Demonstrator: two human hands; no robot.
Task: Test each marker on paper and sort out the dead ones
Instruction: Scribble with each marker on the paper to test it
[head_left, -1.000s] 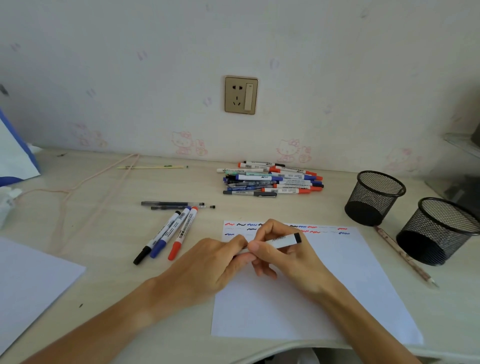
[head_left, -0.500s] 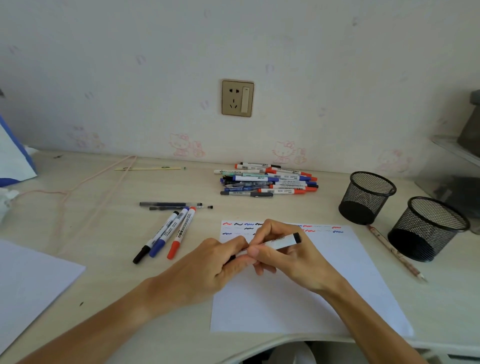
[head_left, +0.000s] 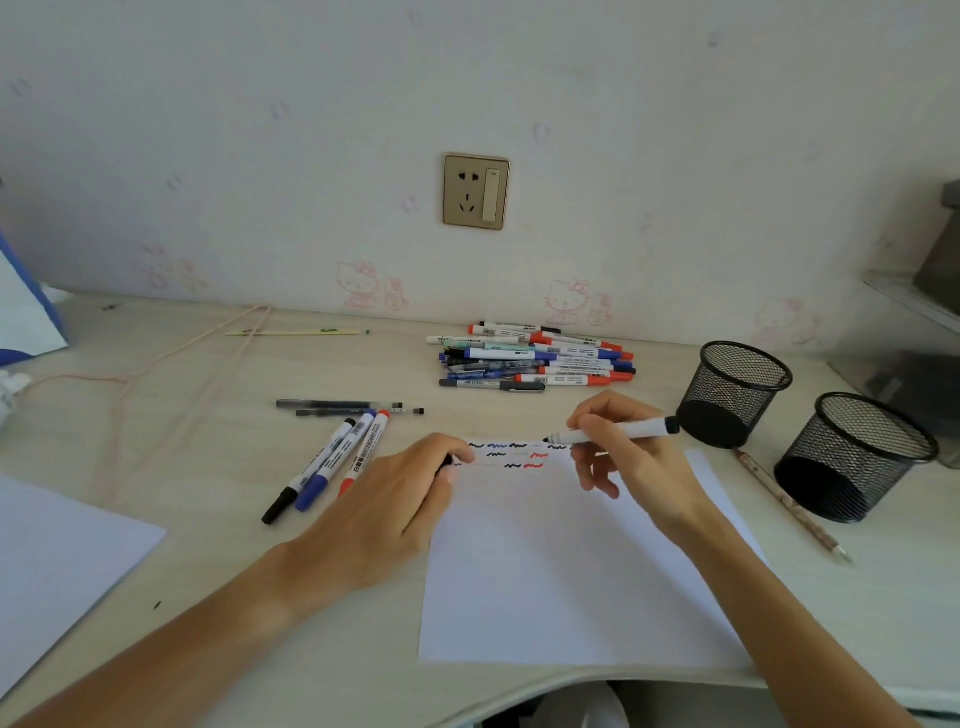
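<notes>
R hand: right hand (head_left: 631, 457), centre-right of frame, fingers pinched round an uncapped black marker (head_left: 613, 433); tip points left, sits at or just over the top row of squiggles, contact too fine to tell.
L hand: left hand (head_left: 395, 499), centre of frame, fingers curled round a small dark piece (head_left: 447, 464), prob. the marker's cap, mostly hidden; hand rests on the left edge of the paper.
Paper: white test sheet (head_left: 571, 571), lower centre; approx. three short rows of black, blue & red squiggles (head_left: 511, 455) along its top edge, rest of sheet blank.
Sorted so far: three capped markers (head_left: 327, 462) (black, blue, red) side by side left of the sheet, w/ two thin dark pens (head_left: 348, 407) just above them. Looks like a finished group; whether live or dead can't be told.
Untested: pile of markers & pens (head_left: 535, 358) at upper centre, near the wall, well over a dozen, so most of the job looks still ahead.
Cups: two black mesh cups (head_left: 735, 392), right of frame; nothing seen inside either.
Other: pencil (head_left: 789, 504) lying below the cups; second sheet (head_left: 57, 566) at lower left; wall socket (head_left: 475, 191) top centre.
Progress est.: early-to-mid; this marker not yet judged or placed.
</notes>
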